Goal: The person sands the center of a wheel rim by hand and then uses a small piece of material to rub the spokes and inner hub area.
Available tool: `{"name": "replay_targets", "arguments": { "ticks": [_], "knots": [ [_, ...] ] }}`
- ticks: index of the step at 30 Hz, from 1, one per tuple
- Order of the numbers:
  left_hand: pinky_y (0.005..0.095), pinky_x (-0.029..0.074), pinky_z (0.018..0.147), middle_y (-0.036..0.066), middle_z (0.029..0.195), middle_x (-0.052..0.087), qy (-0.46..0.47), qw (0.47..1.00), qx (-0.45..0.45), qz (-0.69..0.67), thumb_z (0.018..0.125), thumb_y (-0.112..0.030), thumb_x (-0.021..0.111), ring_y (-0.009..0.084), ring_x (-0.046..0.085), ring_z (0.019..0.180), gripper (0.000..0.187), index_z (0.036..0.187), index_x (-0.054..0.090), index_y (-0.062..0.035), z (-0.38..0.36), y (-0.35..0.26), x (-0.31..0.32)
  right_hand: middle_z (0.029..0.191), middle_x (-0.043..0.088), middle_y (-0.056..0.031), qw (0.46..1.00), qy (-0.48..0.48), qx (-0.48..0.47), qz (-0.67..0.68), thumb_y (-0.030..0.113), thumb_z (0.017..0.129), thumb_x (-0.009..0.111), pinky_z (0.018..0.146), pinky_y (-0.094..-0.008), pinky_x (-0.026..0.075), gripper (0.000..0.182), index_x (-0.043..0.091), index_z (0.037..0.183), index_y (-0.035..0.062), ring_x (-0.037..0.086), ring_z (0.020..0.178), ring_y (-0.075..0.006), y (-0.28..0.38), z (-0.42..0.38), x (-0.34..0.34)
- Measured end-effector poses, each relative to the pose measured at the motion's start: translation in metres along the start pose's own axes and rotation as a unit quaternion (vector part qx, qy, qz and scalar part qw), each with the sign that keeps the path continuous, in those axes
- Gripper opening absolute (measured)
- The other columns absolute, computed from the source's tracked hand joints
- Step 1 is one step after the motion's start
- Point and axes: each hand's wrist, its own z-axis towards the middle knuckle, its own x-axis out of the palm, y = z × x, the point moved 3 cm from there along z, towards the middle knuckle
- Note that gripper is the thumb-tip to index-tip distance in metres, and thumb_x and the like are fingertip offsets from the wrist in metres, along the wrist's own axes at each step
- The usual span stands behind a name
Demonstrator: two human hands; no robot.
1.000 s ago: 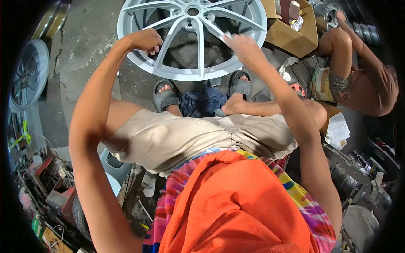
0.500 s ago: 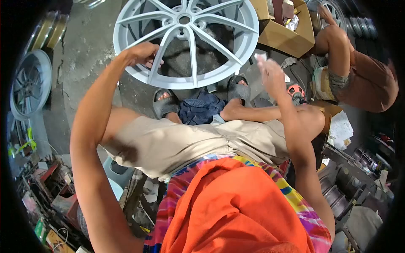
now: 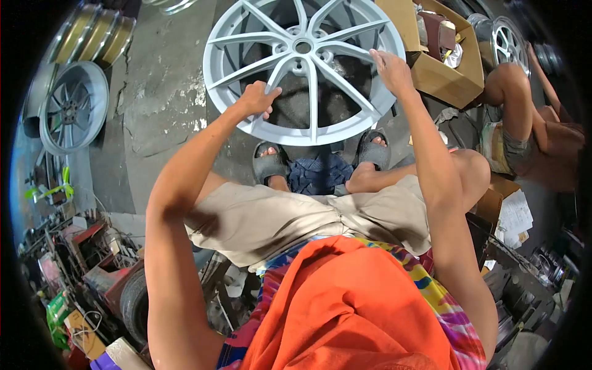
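A light grey, multi-spoke alloy wheel [image 3: 313,98] rests face up in front of my feet. My left hand [image 3: 258,100] is closed around one of its lower left spokes, near the rim. On the wheel's right side, my right hand [image 3: 393,73] presses bent fingers against the end of a spoke by the rim. Whatever is under those fingertips is too small to make out. Dark blue cloth [image 3: 320,174] lies on the floor between my sandals, just below the wheel.
A cardboard box [image 3: 453,77] holding assorted items stands right of the wheel, with another person's bent leg [image 3: 515,102] beyond it. More wheels [image 3: 74,108] stand at the left. Tools and clutter [image 3: 92,259] fill the lower left; papers [image 3: 513,217] lie at the right.
My right hand, which was off the wheel with a small whitish piece in its fingers, is now on the wheel's right side. The left hand stays at the lower left spokes. The view has shifted.
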Motion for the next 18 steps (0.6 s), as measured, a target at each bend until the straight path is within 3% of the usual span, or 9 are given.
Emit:
{"name": "replay_targets", "arguments": {
  "ticks": [3,5,6,8,10,12,14,15,18],
  "knots": [
    [0.0341,0.054,0.048,0.012,0.064,0.068,0.005,1.000,0.000,0.003,0.102,-0.044,0.064,0.0193,0.068,0.049,0.051,0.105,0.068,0.0066,-0.002,-0.014,-0.017,0.093,0.069,-0.0311,0.997,0.049,0.063,-0.005,0.046,0.106,0.048,0.084,-0.0567,0.052,0.054,0.074,0.097,-0.0006,0.066,0.092,-0.0511,-0.003,-0.003,0.001],
    [0.0338,0.053,0.045,0.012,0.061,0.067,-0.011,0.999,0.013,0.033,0.099,-0.046,0.068,0.0187,0.065,0.044,0.052,0.097,0.070,0.0065,-0.002,-0.016,-0.038,0.092,0.069,-0.0317,0.994,0.066,0.082,-0.012,0.045,0.106,0.048,0.083,-0.0571,0.052,0.055,0.073,0.094,-0.0018,0.066,0.091,-0.0518,0.008,-0.015,-0.002],
    [0.0395,0.057,0.054,0.012,0.062,0.067,-0.013,0.998,0.030,0.059,0.095,-0.058,0.068,0.0239,0.069,0.052,0.062,0.093,0.073,0.0033,0.000,-0.015,-0.054,0.091,0.068,-0.0323,0.991,0.085,0.103,-0.018,0.045,0.106,0.047,0.083,-0.0575,0.052,0.056,0.073,0.092,-0.0031,0.066,0.090,-0.0525,0.014,-0.025,-0.003],
    [0.0464,0.058,0.070,0.014,0.066,0.069,-0.122,0.964,0.119,0.206,0.089,-0.074,0.063,0.0316,0.073,0.067,0.075,0.092,0.076,0.0000,0.025,-0.001,-0.084,0.091,0.067,-0.0338,0.989,0.099,0.108,-0.008,0.045,0.107,0.047,0.082,-0.0564,0.052,0.058,0.071,0.089,-0.0047,0.066,0.090,-0.0532,0.030,-0.047,-0.003],
    [0.0507,0.056,0.082,0.018,0.074,0.072,-0.098,0.976,0.042,0.191,0.083,-0.084,0.058,0.0381,0.073,0.083,0.084,0.095,0.079,-0.0039,0.035,0.000,-0.110,0.090,0.065,-0.0352,0.973,0.180,0.114,0.089,0.042,0.107,0.049,0.079,-0.0551,0.050,0.054,0.070,0.091,-0.0055,0.065,0.090,-0.0530,0.045,-0.071,0.007],
    [0.0506,0.056,0.083,0.022,0.084,0.074,-0.118,0.971,0.032,0.207,0.086,-0.079,0.061,0.0384,0.073,0.087,0.079,0.098,0.079,-0.0038,0.049,0.005,-0.117,0.088,0.064,-0.0343,0.965,0.191,0.123,0.129,0.036,0.107,0.050,0.076,-0.0537,0.048,0.049,0.069,0.094,-0.0066,0.064,0.088,-0.0517,0.071,-0.088,0.012],
    [0.0500,0.054,0.077,0.026,0.082,0.072,-0.180,0.943,0.155,0.234,0.092,-0.070,0.061,0.0430,0.072,0.085,0.071,0.085,0.075,-0.0010,0.062,0.006,-0.113,0.089,0.062,-0.0297,0.968,0.194,0.079,0.137,0.032,0.107,0.051,0.074,-0.0520,0.046,0.043,0.070,0.104,-0.0063,0.062,0.085,-0.0480,0.085,-0.095,0.010],
    [0.0510,0.054,0.080,0.026,0.090,0.074,-0.130,0.957,0.149,0.211,0.095,-0.058,0.062,0.0453,0.071,0.090,0.058,0.096,0.077,-0.0024,0.072,0.002,-0.112,0.089,0.060,-0.0270,0.972,0.176,0.062,0.146,0.030,0.107,0.051,0.074,-0.0507,0.046,0.040,0.070,0.109,-0.0050,0.061,0.084,-0.0459,0.085,-0.099,0.012],
    [0.0511,0.055,0.085,0.025,0.096,0.074,-0.153,0.939,0.130,0.278,0.095,-0.051,0.063,0.0447,0.071,0.095,0.052,0.107,0.076,-0.0024,0.071,-0.016,-0.100,0.089,0.053,-0.0199,0.984,0.148,-0.002,0.095,0.023,0.105,0.056,0.073,-0.0470,0.047,0.033,0.070,0.124,-0.0003,0.060,0.083,-0.0397,0.089,-0.106,0.010]
  ]
}}
